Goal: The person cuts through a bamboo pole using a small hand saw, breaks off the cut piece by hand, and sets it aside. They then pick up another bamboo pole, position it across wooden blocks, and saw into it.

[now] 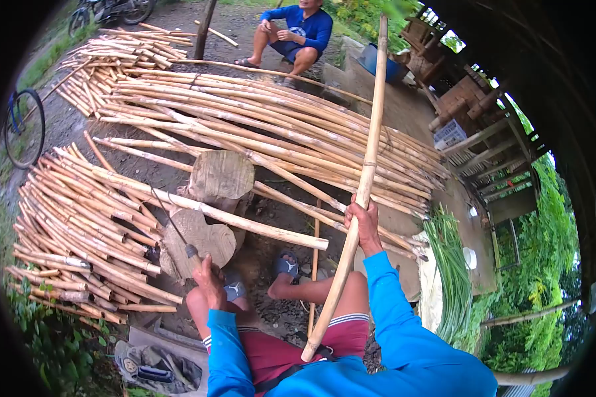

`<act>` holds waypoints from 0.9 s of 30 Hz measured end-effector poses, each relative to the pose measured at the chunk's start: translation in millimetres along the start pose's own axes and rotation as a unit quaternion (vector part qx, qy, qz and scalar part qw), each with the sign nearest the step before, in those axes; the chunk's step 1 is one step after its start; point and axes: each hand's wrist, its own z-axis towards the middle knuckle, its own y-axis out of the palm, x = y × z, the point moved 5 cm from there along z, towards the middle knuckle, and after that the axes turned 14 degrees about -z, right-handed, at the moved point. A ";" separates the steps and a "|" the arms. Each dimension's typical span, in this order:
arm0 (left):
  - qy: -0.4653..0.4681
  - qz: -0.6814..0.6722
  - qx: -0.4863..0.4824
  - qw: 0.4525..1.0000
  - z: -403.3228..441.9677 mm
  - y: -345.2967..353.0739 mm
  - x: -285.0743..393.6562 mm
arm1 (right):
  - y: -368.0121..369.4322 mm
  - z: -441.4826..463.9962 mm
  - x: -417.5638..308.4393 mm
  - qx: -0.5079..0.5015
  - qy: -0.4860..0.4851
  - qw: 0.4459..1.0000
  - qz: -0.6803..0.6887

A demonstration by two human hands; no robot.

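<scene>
My right hand (364, 223) is wrapped round a long bamboo pole (369, 159). The pole slants upright across my front, its lower end over my lap and its upper end high above the stacks. In my left hand (210, 281) is the handle of a long, thin-bladed knife (177, 230). Its narrow blade points up and left, in front of the two wooden stumps, the nearer stump (202, 241) and the farther stump (220, 175). Another bamboo pole (265, 228) extends across the stumps, its cut end between my hands.
Cut bamboo lies in a left pile (79, 225), a long middle stack (278, 126) and a back pile (122, 56). A person in blue (298, 30) squats behind. Green leaf strips (449, 274) lie at right. A bicycle wheel (25, 129) stands at left; a cap (155, 367) lies below.
</scene>
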 end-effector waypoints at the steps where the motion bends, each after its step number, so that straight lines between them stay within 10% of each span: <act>1: 0.004 -0.018 0.008 1.000 4.0 -2.4 -0.2 | 18.0 1.6 -5.1 -0.027 -0.004 1.000 -0.010; 14: 0.052 -0.181 0.110 0.976 4.5 -13.8 25.9 | 256.8 -59.8 1.7 -0.405 0.089 0.904 0.102; 27: 0.141 -0.339 0.165 0.915 4.0 -50.2 51.8 | 378.1 -133.8 64.2 -0.531 0.107 0.840 -0.034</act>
